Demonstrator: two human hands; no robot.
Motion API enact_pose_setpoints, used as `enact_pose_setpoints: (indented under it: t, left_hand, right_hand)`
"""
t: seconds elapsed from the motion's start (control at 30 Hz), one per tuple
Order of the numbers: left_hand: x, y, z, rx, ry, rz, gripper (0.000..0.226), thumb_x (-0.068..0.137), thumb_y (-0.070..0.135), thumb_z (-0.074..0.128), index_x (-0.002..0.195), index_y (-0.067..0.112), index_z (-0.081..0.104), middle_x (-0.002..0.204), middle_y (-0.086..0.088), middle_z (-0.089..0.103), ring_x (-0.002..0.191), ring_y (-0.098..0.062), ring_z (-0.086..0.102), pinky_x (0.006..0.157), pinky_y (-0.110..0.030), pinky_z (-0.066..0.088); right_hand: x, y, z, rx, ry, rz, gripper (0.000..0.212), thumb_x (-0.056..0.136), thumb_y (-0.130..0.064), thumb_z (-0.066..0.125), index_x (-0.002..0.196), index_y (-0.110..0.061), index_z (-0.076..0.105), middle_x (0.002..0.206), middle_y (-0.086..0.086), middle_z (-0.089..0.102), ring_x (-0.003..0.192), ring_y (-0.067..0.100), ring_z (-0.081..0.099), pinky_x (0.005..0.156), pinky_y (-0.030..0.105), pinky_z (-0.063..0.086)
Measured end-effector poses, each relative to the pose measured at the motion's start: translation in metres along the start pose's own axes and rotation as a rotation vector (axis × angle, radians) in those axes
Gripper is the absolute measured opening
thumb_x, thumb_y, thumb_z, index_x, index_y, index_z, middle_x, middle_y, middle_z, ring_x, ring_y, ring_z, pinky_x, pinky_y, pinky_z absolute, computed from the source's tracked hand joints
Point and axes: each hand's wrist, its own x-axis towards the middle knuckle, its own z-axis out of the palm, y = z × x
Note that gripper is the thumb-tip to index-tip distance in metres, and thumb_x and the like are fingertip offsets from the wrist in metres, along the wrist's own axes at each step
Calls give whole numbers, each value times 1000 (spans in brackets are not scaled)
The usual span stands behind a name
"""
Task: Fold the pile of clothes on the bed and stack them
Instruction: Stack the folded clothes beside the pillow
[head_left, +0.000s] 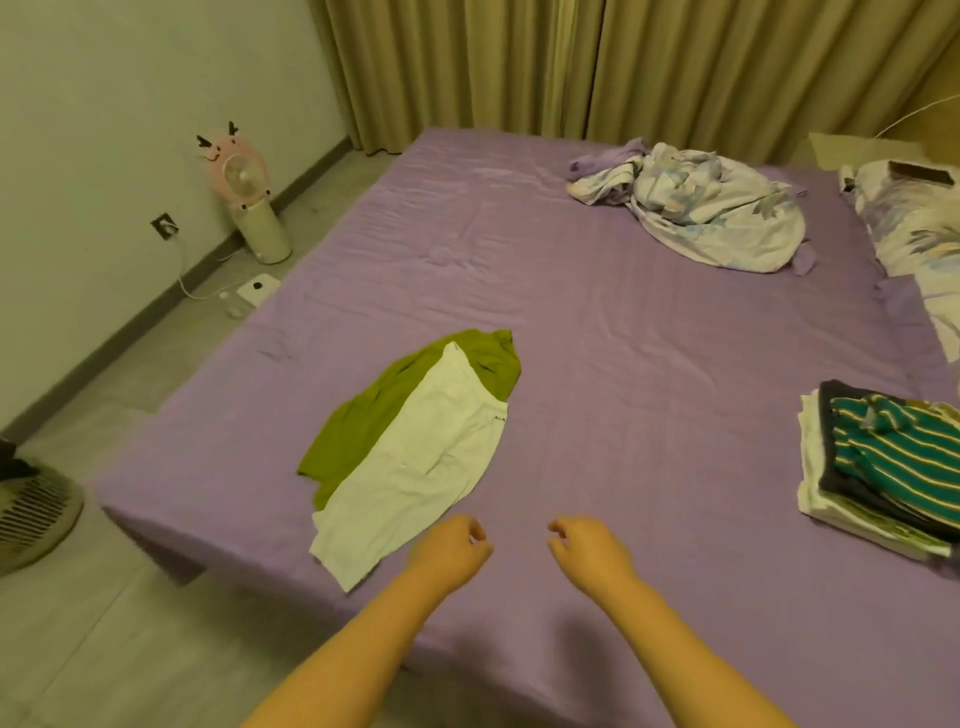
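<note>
- Purple bed (597, 322) lies under both hands.
- Stack (883, 467) sits well right of the right hand (589, 551).
- White top (415, 467), over a green one (374, 410), lies just left of the left hand (449, 553).
- Both hands hover loosely curled, holding nothing; better to pinch the white top's near corners and lift it clear before folding.

Two forearms reach in from the bottom edge, both bare with no sleeves showing. The left hand (451, 552) and right hand (589, 552) wear nothing.
</note>
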Motion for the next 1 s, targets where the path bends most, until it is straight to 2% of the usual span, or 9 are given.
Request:
enact_pose_setpoints:
  t: [0.23,0.47,0.67,0.87,1.0]
  left_hand:
    - [-32,-111,-61,-35,106,-56,25,92,36,53,109,20,62,109,-1,66,100,-19,59,75,-24,41]
    - [-30,-156,-101,-78,124,-84,26,93,36,51,111,20,61,114,-2,64,103,-22,59,88,-32,49]
    - [9,-164,-114,-89,68,-102,25,92,36,52,109,19,61,114,-1,63,102,-21,59,86,-31,49]
    - [75,-149,-138,23,28,-111,25,92,38,51,110,23,62,112,3,64,97,-16,60,80,-28,49]
    - [126,-132,-146,89,-33,-108,25,92,40,49,109,26,61,109,5,64,94,-14,60,81,-29,52]
  right_hand:
    - [1,-116,37,-71,-5,-86,38,98,-27,40,132,-17,53,130,3,58,116,22,55,93,30,45]
    - [17,-184,48,-117,-37,-164,36,98,-29,40,127,-16,56,124,4,61,110,23,57,88,32,48]
    - [51,-185,43,-102,-55,-125,37,99,-29,38,131,-17,52,126,2,59,112,21,56,88,29,47]
    - [113,-167,35,-36,-122,-28,36,99,-30,38,131,-17,51,126,2,57,112,21,55,88,30,47]
    - [166,-157,23,-1,-131,21,36,99,-30,39,130,-17,52,124,3,59,112,22,55,89,31,48]
